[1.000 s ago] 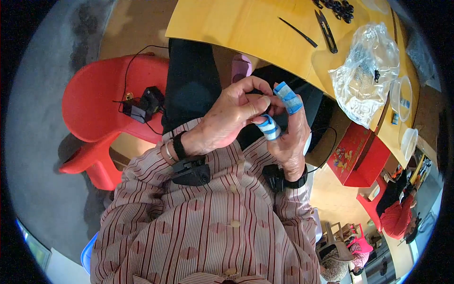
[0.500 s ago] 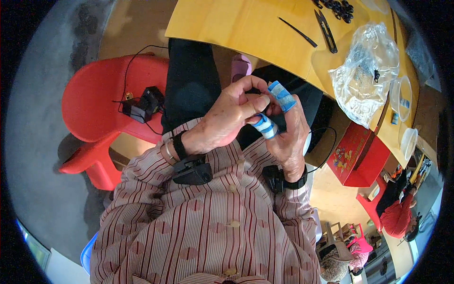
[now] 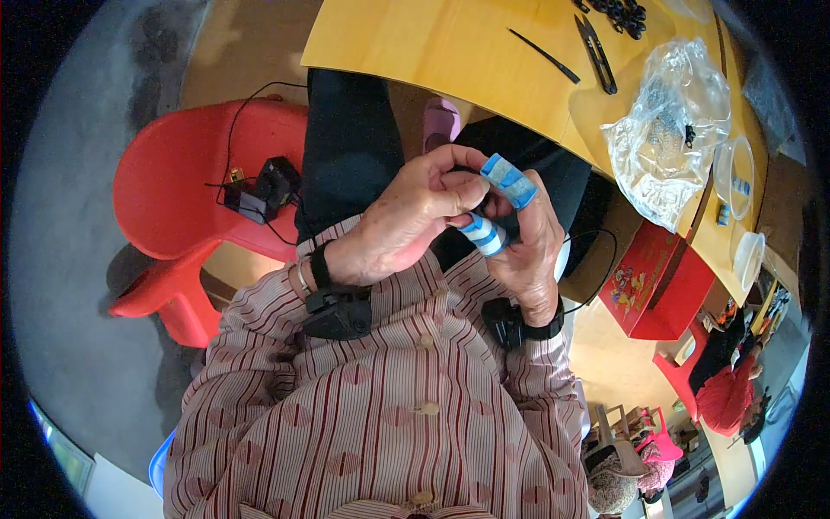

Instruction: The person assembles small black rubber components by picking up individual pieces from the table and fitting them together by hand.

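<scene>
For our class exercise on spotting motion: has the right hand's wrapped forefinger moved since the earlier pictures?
Yes: the wrapped forefinger of the right hand has shifted slightly leftward, judged against the yellow table.

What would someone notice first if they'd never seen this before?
Probably the bright blue-and-white wraps on the right hand, which meets the left hand in the middle of the picture. Next might be the big red chair on the left, with black gadgets on its seat. At upper right, a shiny clear plastic bag lies on the yellow table.
</scene>
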Demonstrator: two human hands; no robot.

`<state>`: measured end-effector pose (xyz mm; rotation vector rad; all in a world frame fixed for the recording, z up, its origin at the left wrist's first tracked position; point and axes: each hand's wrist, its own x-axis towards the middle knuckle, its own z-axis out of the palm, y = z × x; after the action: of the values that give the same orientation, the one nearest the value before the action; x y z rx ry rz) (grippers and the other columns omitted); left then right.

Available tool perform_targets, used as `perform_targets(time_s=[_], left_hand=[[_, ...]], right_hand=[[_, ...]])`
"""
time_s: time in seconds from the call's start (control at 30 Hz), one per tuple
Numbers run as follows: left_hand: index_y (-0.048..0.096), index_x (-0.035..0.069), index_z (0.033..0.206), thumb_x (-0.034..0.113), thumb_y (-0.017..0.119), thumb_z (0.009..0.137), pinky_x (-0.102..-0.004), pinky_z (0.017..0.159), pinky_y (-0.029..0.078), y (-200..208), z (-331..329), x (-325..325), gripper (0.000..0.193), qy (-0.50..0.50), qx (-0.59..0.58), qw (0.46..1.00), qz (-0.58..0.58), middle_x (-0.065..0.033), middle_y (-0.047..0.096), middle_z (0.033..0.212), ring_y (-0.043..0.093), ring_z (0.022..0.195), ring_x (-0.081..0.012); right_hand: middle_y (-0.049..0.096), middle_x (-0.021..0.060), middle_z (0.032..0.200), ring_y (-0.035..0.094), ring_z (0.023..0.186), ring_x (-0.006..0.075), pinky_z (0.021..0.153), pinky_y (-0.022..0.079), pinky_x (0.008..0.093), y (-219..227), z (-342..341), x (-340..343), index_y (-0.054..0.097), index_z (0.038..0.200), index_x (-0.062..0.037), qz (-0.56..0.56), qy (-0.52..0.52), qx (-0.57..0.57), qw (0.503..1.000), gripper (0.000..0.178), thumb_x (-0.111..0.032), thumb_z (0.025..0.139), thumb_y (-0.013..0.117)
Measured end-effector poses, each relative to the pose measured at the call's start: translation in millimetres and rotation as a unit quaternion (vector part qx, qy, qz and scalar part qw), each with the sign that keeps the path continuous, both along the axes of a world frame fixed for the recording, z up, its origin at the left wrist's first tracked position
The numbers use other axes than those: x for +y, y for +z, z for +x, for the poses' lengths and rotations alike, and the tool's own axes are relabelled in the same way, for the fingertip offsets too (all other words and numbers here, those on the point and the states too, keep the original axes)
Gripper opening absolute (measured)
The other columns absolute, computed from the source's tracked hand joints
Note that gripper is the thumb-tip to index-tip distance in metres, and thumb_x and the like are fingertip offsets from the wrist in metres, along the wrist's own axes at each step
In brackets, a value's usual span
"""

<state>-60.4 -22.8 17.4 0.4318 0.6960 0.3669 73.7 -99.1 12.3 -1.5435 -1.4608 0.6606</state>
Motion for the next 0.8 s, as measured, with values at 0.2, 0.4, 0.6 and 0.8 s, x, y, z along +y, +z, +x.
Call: perform_targets(time_s=[0.2, 0.4, 0.6, 0.8], left_hand=[[0.047, 0.002, 0.114, 0.01, 0.059, 0.083, -0.0277, 0.08, 0.045, -9.4, -6.0, 1.4, 0.034, -0.022, -0.019, 0.999, -0.014, -0.0049, 0.057, 0.093, 0.057, 0.086, -0.0151], [0.051, 0.003, 0.11, 0.01, 0.059, 0.083, -0.0284, 0.08, 0.045, -16.3, -10.9, 3.0, 0.029, -0.049, -0.058, 0.997, -0.019, -0.0056, 0.058, 0.096, 0.058, 0.087, -0.0157], [0.051, 0.004, 0.111, 0.016, 0.057, 0.087, -0.0284, 0.08, 0.045, -13.6, -11.4, 1.7, 0.028, -0.067, -0.045, 0.997, 0.011, -0.0035, 0.058, 0.097, 0.055, 0.09, -0.0133], [0.044, 0.003, 0.124, 0.023, 0.066, 0.083, -0.0287, 0.087, 0.046, -3.5, -25.0, 5.5, 0.051, -0.084, -0.008, 0.95, 0.301, -0.0077, 0.048, 0.119, 0.051, 0.107, -0.0147]], right_hand=[[0.044, -0.0008, 0.072, 0.042, 0.061, 0.0085, 0.056, 0.039, 0.0196, -4.1, 0.1, 1.4, 0.055, 0.105, -0.0033, -0.015, -0.002, 0.014, 1.0, 0.047, -0.014, 0.067, 0.079], [0.043, -0.0041, 0.072, 0.04, 0.062, 0.0053, 0.056, 0.037, 0.018, -8.8, -4.3, -1.2, 0.054, 0.103, -0.0044, -0.057, 0.0, 0.11, 0.992, 0.046, -0.011, 0.066, 0.08], [0.044, -0.0027, 0.073, 0.042, 0.064, 0.0058, 0.057, 0.038, 0.0182, -2.7, -3.9, -0.7, 0.054, 0.102, -0.0044, -0.046, 0.0, 0.04, 0.998, 0.044, -0.011, 0.066, 0.08], [0.047, 0.0012, 0.076, 0.049, 0.064, 0.0096, 0.057, 0.042, 0.0201, -6.3, -3.0, 3.3, 0.056, 0.099, -0.0036, 0.008, -0.005, 0.065, 0.998, 0.042, -0.011, 0.066, 0.08]])
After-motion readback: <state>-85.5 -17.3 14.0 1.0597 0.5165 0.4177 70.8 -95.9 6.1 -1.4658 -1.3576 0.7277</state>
